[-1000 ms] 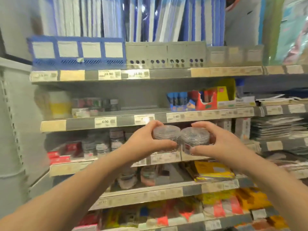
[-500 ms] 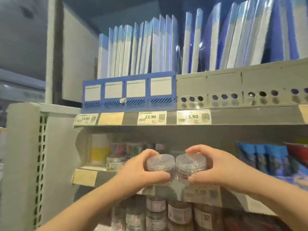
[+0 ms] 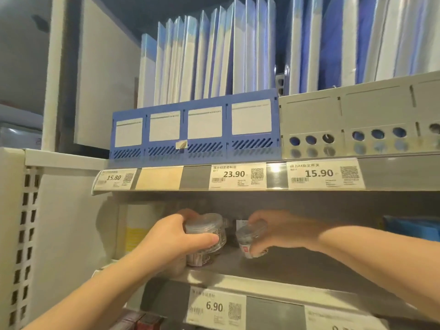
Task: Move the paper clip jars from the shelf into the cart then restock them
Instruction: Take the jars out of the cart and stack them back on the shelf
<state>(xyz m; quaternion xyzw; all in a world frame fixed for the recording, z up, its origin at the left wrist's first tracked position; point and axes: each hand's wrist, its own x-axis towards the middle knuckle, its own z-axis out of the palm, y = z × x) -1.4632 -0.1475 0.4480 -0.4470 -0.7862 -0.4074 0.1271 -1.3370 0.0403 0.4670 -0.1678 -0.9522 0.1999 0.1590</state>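
Observation:
Two clear round paper clip jars are inside the grey shelf (image 3: 297,265) bay, under the upper shelf. My left hand (image 3: 171,241) grips the left jar (image 3: 207,232), which appears to sit on top of another jar (image 3: 200,258) standing on the shelf. My right hand (image 3: 278,232) holds the right jar (image 3: 250,236), tilted, with its lower edge close to the shelf surface. Part of each jar is hidden by my fingers.
A white and yellow box (image 3: 135,232) stands at the bay's left end. Above, blue and white folders (image 3: 214,60) fill blue (image 3: 195,132) and grey (image 3: 345,122) file holders. Price tags line both shelf edges, and a blue pack (image 3: 414,229) lies at far right.
Both hands moved forward from in front of the shelf edge into the bay, carrying the jars. The jars have separated, and the right one now tilts.

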